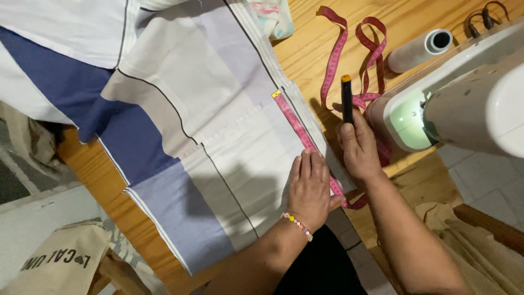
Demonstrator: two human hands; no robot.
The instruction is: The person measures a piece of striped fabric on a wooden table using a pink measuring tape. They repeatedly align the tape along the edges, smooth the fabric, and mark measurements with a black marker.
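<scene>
My left hand (309, 188) lies flat, fingers together, on a pink measuring tape (297, 124) that runs along the edge of a patchwork cloth (207, 125) of white, grey and blue panels. It presses the tape down onto the cloth. My right hand (357, 150) is closed around a black marker with an orange tip (346, 98), held just right of the cloth's edge, tip pointing away from me. The rest of the tape loops over the wooden table (311, 49) beyond the marker.
A white sewing machine (464, 93) stands at the right, with a white thread cone (417, 50) lying behind it. Beige cloth (475, 246) hangs at the lower right, and a beige bag (60, 262) sits at the lower left.
</scene>
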